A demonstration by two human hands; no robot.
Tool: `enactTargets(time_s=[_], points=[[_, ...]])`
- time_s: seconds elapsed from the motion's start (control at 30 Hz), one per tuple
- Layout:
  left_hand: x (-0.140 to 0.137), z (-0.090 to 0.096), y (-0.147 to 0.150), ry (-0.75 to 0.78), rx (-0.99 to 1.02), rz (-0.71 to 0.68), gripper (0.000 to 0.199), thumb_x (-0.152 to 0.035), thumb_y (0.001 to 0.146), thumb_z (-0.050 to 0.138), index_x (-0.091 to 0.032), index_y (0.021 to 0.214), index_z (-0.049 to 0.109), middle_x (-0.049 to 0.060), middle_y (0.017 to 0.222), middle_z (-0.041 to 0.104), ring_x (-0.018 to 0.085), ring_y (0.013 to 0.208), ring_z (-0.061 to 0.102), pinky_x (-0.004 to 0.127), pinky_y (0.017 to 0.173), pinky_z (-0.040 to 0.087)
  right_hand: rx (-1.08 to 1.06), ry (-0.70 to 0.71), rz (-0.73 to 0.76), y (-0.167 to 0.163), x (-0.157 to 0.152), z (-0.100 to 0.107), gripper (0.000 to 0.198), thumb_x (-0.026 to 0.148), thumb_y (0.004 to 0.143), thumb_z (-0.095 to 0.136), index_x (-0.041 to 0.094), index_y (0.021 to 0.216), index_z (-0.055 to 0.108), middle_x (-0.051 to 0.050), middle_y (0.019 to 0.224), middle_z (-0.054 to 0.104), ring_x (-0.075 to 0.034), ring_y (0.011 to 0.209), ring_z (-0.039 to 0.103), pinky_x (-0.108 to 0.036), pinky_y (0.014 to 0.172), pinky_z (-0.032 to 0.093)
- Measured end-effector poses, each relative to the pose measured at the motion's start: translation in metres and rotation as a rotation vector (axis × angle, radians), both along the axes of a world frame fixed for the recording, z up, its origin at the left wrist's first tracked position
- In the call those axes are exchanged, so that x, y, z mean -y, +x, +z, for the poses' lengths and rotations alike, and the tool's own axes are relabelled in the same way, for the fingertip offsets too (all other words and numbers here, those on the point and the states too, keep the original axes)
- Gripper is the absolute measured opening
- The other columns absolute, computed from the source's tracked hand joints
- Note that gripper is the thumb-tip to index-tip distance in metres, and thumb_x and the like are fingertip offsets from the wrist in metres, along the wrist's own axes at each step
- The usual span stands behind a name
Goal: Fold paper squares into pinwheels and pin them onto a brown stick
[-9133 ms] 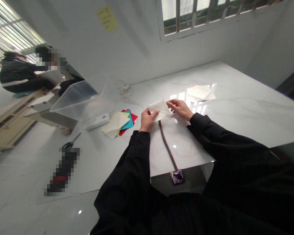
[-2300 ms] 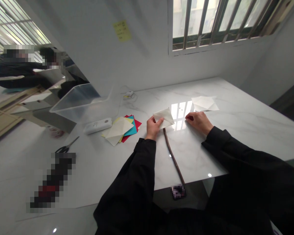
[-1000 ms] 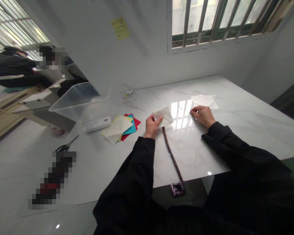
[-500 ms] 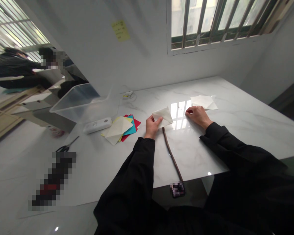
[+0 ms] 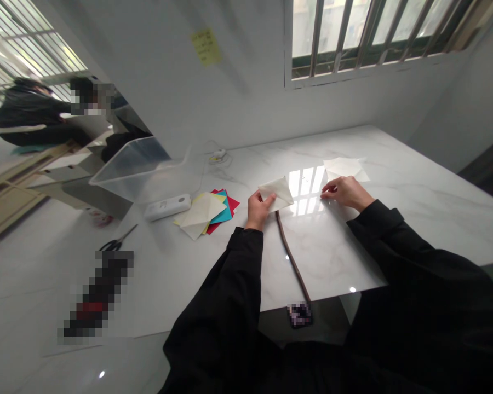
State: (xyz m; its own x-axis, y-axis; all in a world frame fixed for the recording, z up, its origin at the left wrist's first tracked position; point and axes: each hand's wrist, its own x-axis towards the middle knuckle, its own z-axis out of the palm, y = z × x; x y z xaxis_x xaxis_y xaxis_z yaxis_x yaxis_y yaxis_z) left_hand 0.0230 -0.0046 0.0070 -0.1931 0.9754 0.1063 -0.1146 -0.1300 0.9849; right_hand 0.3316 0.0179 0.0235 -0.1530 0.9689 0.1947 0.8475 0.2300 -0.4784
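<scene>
My left hand (image 5: 258, 209) is closed on a folded cream sheet of paper (image 5: 280, 192), thumb on top, held above the table. A thin brown stick-like strip (image 5: 291, 254) runs from under that paper to the table's front edge. My right hand (image 5: 350, 192) is over the table to the right, its thumb and fingers drawn together. Whatever is between those fingertips, if anything, is too small to make out. Just behind it lies another creased cream sheet (image 5: 347, 167). To the left of my left hand is a fanned stack of coloured papers (image 5: 213, 213) in cream, yellow, blue and red.
Black scissors (image 5: 115, 243) and a white oblong device (image 5: 168, 207) lie on the left of the white marbled table (image 5: 213, 284). A clear plastic bin (image 5: 135, 164) stands behind them. A small white item with a cable (image 5: 218, 155) rests by the wall. Two people sit at far left.
My right hand has shifted slightly right and nearer to me, its wrist turned more sideways. My left hand keeps its hold on the paper. The whole view has shifted slightly.
</scene>
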Motion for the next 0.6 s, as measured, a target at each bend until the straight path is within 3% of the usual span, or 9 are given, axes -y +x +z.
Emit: enactTargets(time_s=[0.23,0.4,0.6], points=[[0.001,0.001,0.0,0.002,0.014,-0.015,0.046,-0.04,0.063,0.093,-0.014,0.097,0.077,0.011,0.101,0.081,0.024,0.091,0.074,0.035,0.088,0.056,0.178,0.036,0.026,-0.016,-0.017,0.007,0.015,0.013,0.084,0.072,0.019,0.087,0.086,-0.008,0.084,0.081,-0.025,0.081,0.074,-0.034,0.078,0.055],[0.001,0.002,0.001,-0.004,0.002,-0.017,0.045,-0.041,0.063,0.093,-0.014,0.096,0.077,0.011,0.1,0.081,0.024,0.091,0.073,0.035,0.088,0.056,0.121,0.035,-0.043,-0.019,-0.04,0.003,0.029,0.008,0.081,0.072,0.015,0.105,0.086,-0.01,0.088,0.082,-0.025,0.085,0.076,-0.034,0.086,0.058],[0.0,0.0,0.001,0.009,-0.009,-0.027,0.043,-0.04,0.065,0.091,-0.013,0.096,0.077,0.011,0.101,0.081,0.024,0.091,0.074,0.035,0.089,0.056,0.103,0.08,-0.133,-0.028,-0.066,0.002,0.019,0.009,0.083,0.071,0.012,0.093,0.086,-0.015,0.091,0.081,-0.028,0.091,0.075,-0.039,0.09,0.057]])
